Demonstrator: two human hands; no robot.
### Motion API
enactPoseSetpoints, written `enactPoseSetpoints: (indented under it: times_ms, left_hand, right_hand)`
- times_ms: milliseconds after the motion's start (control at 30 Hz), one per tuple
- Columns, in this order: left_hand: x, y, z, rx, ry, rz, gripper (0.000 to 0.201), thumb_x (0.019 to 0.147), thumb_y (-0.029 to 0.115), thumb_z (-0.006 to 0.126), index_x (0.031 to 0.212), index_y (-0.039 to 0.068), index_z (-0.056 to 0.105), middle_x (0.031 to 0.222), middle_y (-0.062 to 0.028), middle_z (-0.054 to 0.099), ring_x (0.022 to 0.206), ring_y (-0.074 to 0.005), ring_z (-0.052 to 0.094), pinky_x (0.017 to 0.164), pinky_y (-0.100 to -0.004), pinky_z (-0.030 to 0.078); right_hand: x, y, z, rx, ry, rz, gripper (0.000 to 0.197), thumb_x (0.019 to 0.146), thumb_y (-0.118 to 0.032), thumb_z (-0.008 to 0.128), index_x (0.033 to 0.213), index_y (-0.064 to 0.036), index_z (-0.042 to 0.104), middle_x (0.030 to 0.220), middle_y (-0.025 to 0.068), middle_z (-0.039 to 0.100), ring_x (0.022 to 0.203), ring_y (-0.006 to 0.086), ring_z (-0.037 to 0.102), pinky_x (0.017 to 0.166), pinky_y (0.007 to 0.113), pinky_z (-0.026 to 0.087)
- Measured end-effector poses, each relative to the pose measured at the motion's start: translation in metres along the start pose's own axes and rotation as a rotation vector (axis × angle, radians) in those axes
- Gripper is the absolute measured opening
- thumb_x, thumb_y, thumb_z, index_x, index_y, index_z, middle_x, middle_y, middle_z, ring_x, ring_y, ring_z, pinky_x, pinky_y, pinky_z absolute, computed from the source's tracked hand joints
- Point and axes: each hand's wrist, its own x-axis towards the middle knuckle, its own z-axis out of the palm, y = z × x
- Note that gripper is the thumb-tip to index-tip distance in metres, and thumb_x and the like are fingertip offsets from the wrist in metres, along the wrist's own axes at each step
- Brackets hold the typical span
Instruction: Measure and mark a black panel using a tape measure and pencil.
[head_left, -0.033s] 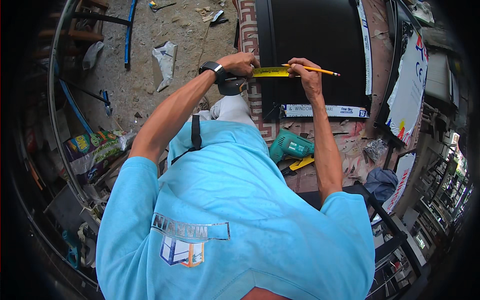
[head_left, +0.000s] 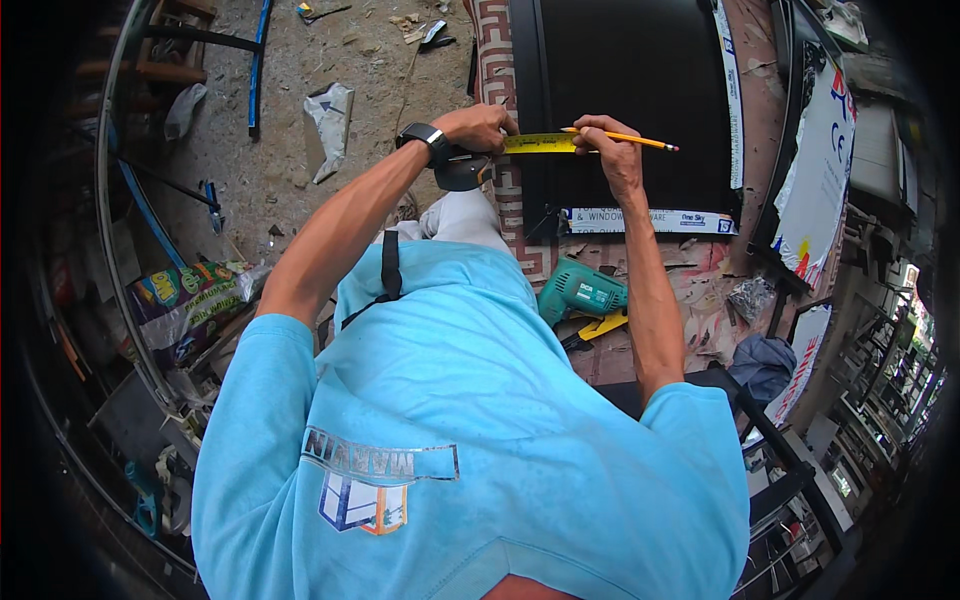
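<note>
A yellow tape measure (head_left: 540, 143) is drawn out across the left edge of a black framed panel (head_left: 640, 80). My left hand (head_left: 476, 128) is closed on it at the panel's left side, where its dark case (head_left: 462, 173) hangs under my wrist. Over the panel, my right hand (head_left: 612, 160) grips a yellow pencil (head_left: 640, 140) between its fingers. The pencil lies nearly level, its point to the left, just above the blade. My right fingertips are at the blade's right end; whether they pinch it is hidden.
Near my right forearm a green power drill (head_left: 582, 287) lies beside a yellow tool (head_left: 603, 326). Patterned cloth (head_left: 495, 60) runs under the panel's left side. To the right stands another wrapped frame (head_left: 815, 160). A white scrap (head_left: 328, 130) lies on the floor at left.
</note>
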Motion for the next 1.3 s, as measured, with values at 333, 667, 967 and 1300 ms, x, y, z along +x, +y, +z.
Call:
enactPoseSetpoints:
  times_ms: [333, 667, 967, 1300]
  left_hand:
    - [0.005, -0.003, 0.001, 0.029, 0.056, 0.007, 0.045, 0.069, 0.010, 0.059, 0.113, 0.003, 0.061, 0.088, -0.0154, 0.067, 0.067, -0.0206, 0.063, 0.066, -0.0312, 0.052]
    - [0.003, -0.003, 0.003, 0.037, 0.074, 0.027, 0.045, 0.068, 0.010, 0.059, 0.112, 0.002, 0.062, 0.086, -0.0153, 0.068, 0.068, -0.0199, 0.063, 0.066, -0.0317, 0.052]
    - [0.004, -0.008, 0.007, 0.030, 0.102, 0.044, 0.042, 0.070, 0.011, 0.058, 0.112, 0.001, 0.062, 0.087, -0.0158, 0.067, 0.068, -0.0208, 0.063, 0.066, -0.0317, 0.052]
    - [0.003, -0.001, 0.001, 0.047, 0.071, 0.021, 0.043, 0.070, 0.009, 0.058, 0.112, 0.001, 0.061, 0.087, -0.0162, 0.067, 0.068, -0.0206, 0.064, 0.066, -0.0322, 0.052]
  right_hand:
    - [0.007, 0.010, 0.011, -0.011, -0.033, -0.019, 0.024, 0.079, -0.016, 0.055, 0.092, -0.0003, 0.067, 0.082, 0.0110, 0.067, 0.071, 0.0145, 0.065, 0.070, 0.027, 0.054]
    - [0.003, 0.009, 0.011, -0.011, -0.069, 0.005, 0.023, 0.079, -0.015, 0.054, 0.090, 0.0005, 0.067, 0.081, 0.0105, 0.066, 0.072, 0.0146, 0.065, 0.069, 0.024, 0.054]
    - [0.004, 0.007, 0.009, 0.006, -0.072, 0.017, 0.023, 0.078, -0.014, 0.054, 0.089, 0.0005, 0.067, 0.079, 0.0091, 0.066, 0.072, 0.0134, 0.064, 0.068, 0.024, 0.054]
    - [0.005, 0.009, 0.009, -0.018, -0.079, 0.017, 0.023, 0.077, -0.015, 0.054, 0.089, -0.0007, 0.068, 0.078, 0.0075, 0.065, 0.067, 0.0105, 0.061, 0.063, 0.022, 0.052]
